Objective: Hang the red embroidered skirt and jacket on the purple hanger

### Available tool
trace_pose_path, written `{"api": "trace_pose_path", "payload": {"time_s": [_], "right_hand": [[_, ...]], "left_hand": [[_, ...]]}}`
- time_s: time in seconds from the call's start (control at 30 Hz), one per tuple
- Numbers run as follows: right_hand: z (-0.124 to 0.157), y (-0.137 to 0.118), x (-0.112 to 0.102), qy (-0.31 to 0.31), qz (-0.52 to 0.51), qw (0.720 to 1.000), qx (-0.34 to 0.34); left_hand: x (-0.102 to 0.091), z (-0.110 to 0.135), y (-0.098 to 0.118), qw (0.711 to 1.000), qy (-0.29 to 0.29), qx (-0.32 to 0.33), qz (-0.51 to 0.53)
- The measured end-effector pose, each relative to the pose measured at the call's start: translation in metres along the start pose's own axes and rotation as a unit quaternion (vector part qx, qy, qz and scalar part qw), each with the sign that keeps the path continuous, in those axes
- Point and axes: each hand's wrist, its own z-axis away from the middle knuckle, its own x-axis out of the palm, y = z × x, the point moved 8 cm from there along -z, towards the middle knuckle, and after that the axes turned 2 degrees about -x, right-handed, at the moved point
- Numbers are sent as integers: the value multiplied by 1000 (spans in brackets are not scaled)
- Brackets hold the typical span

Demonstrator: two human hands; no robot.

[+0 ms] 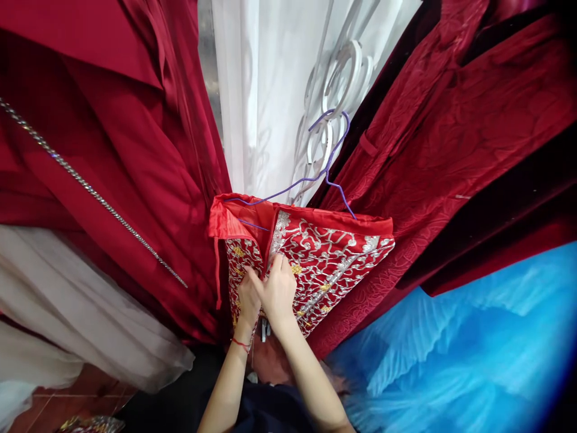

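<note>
A red garment with silver and gold embroidery [333,258] hangs on a purple wire hanger [315,174] in front of me. Both my hands meet at its front opening, near the centre seam. My left hand [247,299], with a red thread around the wrist, pinches the left edge of the embroidered panel. My right hand [279,291] overlaps it and grips the right edge at the same spot. Its orange-red lining [234,216] shows at the top left.
Dark red garments hang on the left [112,150] and right [460,132]. A white curtain with a white metal scroll grille [333,90] is behind. A silver beaded strap [90,189] crosses the left. White tulle [67,300] lies lower left, blue tulle [473,349] lower right.
</note>
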Motion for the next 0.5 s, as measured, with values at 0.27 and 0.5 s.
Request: {"api": "trace_pose_path", "payload": {"time_s": [0.27, 0.5], "right_hand": [[17, 29, 7, -163, -76, 984, 3], [24, 107, -63, -9, 132, 982, 137]], "left_hand": [[-5, -5, 7, 997, -10, 70, 1], [-5, -8, 4, 995, 8, 92, -28]]}}
